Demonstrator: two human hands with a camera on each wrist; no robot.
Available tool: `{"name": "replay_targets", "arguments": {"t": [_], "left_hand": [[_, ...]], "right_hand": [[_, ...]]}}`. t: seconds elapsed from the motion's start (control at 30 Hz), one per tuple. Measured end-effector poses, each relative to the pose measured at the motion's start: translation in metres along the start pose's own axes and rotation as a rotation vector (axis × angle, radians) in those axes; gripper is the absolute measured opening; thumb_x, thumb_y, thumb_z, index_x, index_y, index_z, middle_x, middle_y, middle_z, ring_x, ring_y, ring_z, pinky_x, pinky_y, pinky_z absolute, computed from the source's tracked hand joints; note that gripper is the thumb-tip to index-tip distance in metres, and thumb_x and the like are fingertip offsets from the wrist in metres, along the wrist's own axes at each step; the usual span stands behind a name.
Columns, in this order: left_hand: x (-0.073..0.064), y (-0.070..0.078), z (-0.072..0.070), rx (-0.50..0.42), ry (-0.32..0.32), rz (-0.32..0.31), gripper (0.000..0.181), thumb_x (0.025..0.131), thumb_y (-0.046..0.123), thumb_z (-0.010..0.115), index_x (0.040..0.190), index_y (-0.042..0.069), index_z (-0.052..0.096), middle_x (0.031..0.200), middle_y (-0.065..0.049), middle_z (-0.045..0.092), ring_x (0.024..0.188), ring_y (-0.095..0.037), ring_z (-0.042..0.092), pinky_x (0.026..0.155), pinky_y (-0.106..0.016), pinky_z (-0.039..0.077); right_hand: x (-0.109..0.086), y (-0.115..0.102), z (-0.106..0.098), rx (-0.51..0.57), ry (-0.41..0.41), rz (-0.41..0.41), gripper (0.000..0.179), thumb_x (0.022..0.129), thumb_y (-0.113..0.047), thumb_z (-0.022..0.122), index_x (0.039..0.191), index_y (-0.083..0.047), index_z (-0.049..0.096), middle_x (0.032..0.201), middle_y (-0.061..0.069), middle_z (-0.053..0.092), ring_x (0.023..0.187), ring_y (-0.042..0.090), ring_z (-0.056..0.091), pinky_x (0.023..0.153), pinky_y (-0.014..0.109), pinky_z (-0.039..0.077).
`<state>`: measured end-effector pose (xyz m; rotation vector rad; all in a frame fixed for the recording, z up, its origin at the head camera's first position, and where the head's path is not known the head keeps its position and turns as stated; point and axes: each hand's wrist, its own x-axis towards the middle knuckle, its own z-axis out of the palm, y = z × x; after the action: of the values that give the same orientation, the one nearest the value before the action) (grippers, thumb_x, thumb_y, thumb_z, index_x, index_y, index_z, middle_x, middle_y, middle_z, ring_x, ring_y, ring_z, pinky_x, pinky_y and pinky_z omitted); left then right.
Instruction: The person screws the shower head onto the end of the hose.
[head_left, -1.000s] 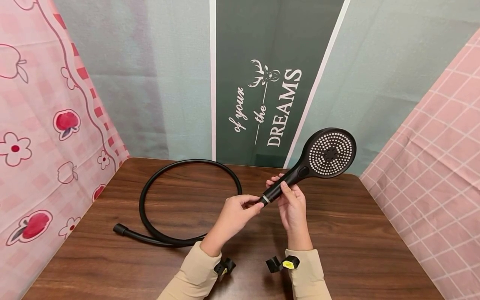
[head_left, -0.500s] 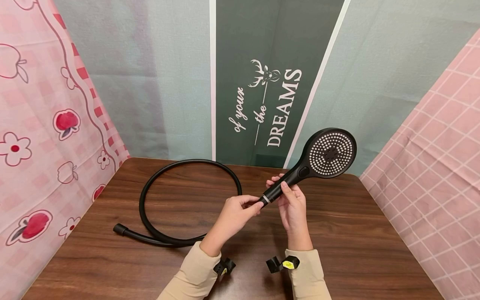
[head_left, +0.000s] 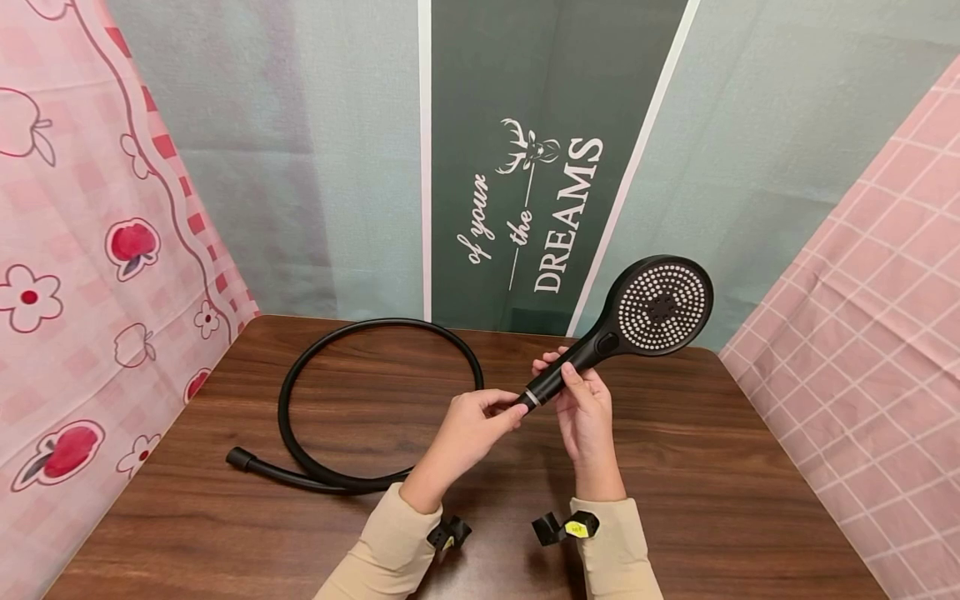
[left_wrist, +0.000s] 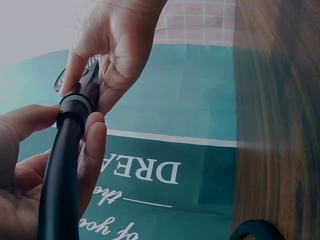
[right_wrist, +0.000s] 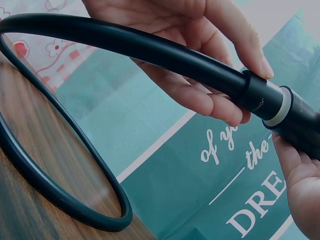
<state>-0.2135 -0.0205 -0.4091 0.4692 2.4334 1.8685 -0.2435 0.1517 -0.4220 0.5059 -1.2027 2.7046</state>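
Observation:
A black handheld shower head [head_left: 660,307] with pale nozzles tilts up to the right above the table, its face toward the head camera. My right hand [head_left: 585,412] grips its handle, thumb on the near side. My left hand [head_left: 476,429] pinches the black collar of the shower hose [right_wrist: 256,95] between thumb and fingers. That collar sits against the handle's end, with a light ring [right_wrist: 280,107] between them. From my left hand the hose [head_left: 378,323] loops over the table to a free black end fitting [head_left: 240,458] on the left.
The brown wooden table [head_left: 675,500] ends at a grey-green backdrop cloth [head_left: 360,167] with printed lettering. A pink apple-print cloth [head_left: 67,333] hangs on the left, a pink checked cloth [head_left: 862,350] on the right. Black wrist mounts [head_left: 566,527] sit on the sleeves.

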Motion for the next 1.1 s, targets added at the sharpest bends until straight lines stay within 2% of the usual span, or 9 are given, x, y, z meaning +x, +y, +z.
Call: {"name": "replay_targets", "arguments": {"t": [0.2, 0.43, 0.67, 0.87, 1.1], "left_hand": [[-0.0001, -0.0014, -0.0009, -0.005, -0.016, -0.016, 0.032, 0.097, 0.028, 0.065, 0.115, 0.003, 0.072, 0.095, -0.017, 0.076, 0.083, -0.013, 0.072, 0.072, -0.023, 0.054], [-0.0006, -0.0009, -0.0006, -0.012, -0.028, -0.015, 0.034, 0.098, 0.030, 0.063, 0.114, 0.001, 0.072, 0.092, -0.017, 0.076, 0.091, -0.033, 0.073, 0.072, -0.026, 0.054], [-0.0011, -0.0001, 0.0001, 0.005, -0.020, -0.019, 0.031, 0.097, 0.030, 0.064, 0.115, 0.005, 0.073, 0.089, -0.009, 0.076, 0.089, -0.029, 0.073, 0.069, -0.024, 0.052], [-0.0014, -0.0003, 0.0004, 0.013, -0.013, -0.014, 0.030, 0.097, 0.029, 0.064, 0.114, 0.006, 0.073, 0.089, -0.010, 0.076, 0.084, -0.021, 0.072, 0.068, -0.024, 0.052], [-0.0009, -0.0010, -0.0005, -0.016, -0.021, -0.026, 0.032, 0.098, 0.029, 0.063, 0.116, 0.004, 0.072, 0.092, -0.012, 0.076, 0.089, -0.026, 0.073, 0.073, -0.027, 0.055]], "right_hand": [[0.0001, -0.0001, 0.0003, 0.003, 0.000, 0.002, 0.019, 0.103, -0.003, 0.047, 0.117, -0.003, 0.060, 0.105, 0.008, 0.072, 0.100, 0.018, 0.074, 0.095, 0.032, 0.054], [0.0001, 0.0002, -0.0001, 0.013, -0.010, -0.001, 0.019, 0.104, -0.003, 0.046, 0.118, -0.001, 0.058, 0.105, 0.009, 0.072, 0.099, 0.019, 0.074, 0.095, 0.032, 0.054], [0.0001, 0.0001, -0.0006, 0.011, -0.013, -0.001, 0.019, 0.104, -0.003, 0.045, 0.116, -0.003, 0.060, 0.105, 0.009, 0.072, 0.099, 0.019, 0.074, 0.095, 0.032, 0.054], [0.0002, 0.0002, -0.0011, 0.002, -0.007, 0.003, 0.020, 0.104, -0.003, 0.045, 0.116, -0.004, 0.060, 0.105, 0.008, 0.073, 0.100, 0.019, 0.074, 0.096, 0.033, 0.054], [0.0000, 0.0002, -0.0009, 0.003, -0.005, 0.000, 0.020, 0.104, -0.003, 0.044, 0.116, -0.004, 0.061, 0.105, 0.008, 0.072, 0.100, 0.019, 0.074, 0.096, 0.033, 0.054]]}}
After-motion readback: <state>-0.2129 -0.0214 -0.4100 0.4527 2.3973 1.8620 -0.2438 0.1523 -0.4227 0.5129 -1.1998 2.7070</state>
